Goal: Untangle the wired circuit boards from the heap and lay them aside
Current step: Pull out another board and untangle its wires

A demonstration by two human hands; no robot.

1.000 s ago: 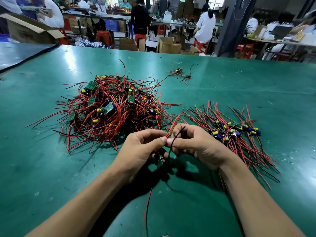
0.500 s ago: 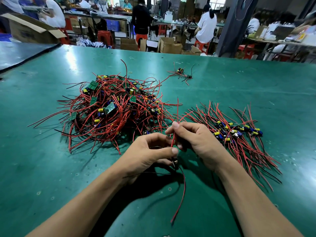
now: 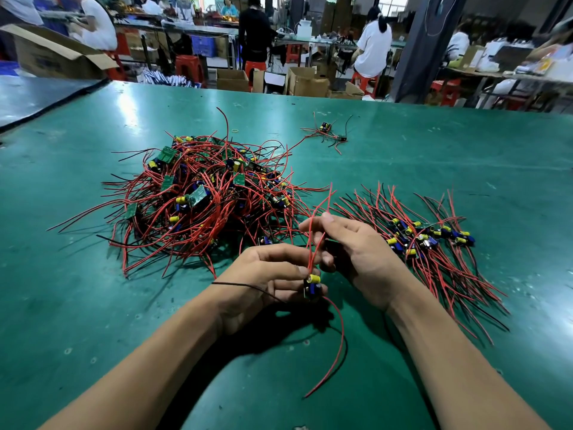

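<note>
**Desk:** What does the head camera give you?

**Me:** I see a wide green counter (image 3: 93, 305). Left of centre lies the tangled heap of red and black wires and small green circuit boards (image 3: 201, 197). Just to its right is a flatter spread of wired boards with yellow and blue parts (image 3: 428, 243), their leads fanned outward. A small stray cluster of wired boards (image 3: 325, 130) sits well apart, toward the far edge.

**Desk:** And the hands?

**Me:** Both are raised above the counter in front of the heap, close together. The left hand (image 3: 273, 274) has its fingers curled round one small board with a yellow capacitor (image 3: 312, 285), gripping it at the fingertips. The right hand (image 3: 356, 252) pinches that board's thin red leads (image 3: 316, 234) between thumb and forefinger; the leads rise past the fingertips and end over the gap between the two piles.

**Desk:** Anything hanging loose?

**Me:** A long red lead (image 3: 341, 336) curves down from the held board toward me. A thin black lead (image 3: 242, 285) runs off leftward across the left wrist. I cannot tell whether the upper leads are caught on the heap.
</note>
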